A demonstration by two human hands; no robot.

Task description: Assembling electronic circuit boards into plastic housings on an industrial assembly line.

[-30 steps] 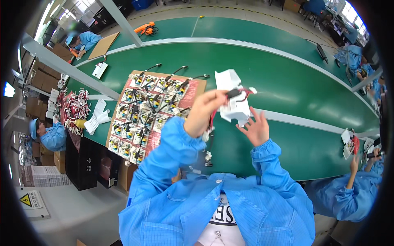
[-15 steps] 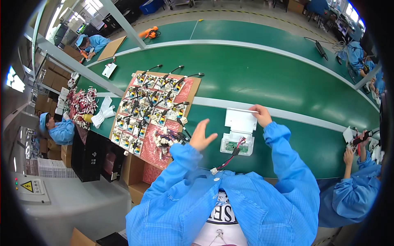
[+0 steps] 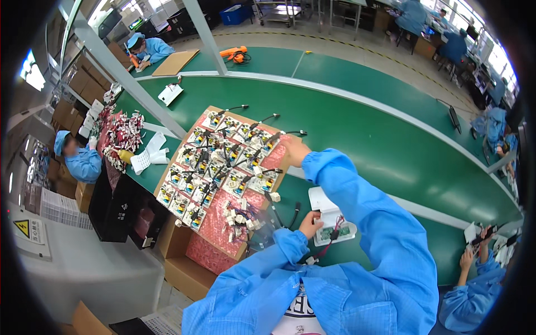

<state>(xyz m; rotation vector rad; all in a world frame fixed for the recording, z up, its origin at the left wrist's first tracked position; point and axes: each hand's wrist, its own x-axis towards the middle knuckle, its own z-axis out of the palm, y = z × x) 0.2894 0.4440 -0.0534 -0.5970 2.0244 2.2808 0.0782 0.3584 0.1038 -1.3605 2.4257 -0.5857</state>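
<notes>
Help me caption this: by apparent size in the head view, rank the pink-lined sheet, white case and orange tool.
1. Pink-lined sheet
2. White case
3. Orange tool; it lies farther off, so its true size is unsure.

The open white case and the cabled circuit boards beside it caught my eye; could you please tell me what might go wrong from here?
Black cables lie across the circuit boards, so lifting one might drag others. Red-and-black wires hang over the rim of the white case and could be pinched if it is shut. With the right hand stretched out to the boards, its blue sleeve might brush the case at the left hand.
</notes>
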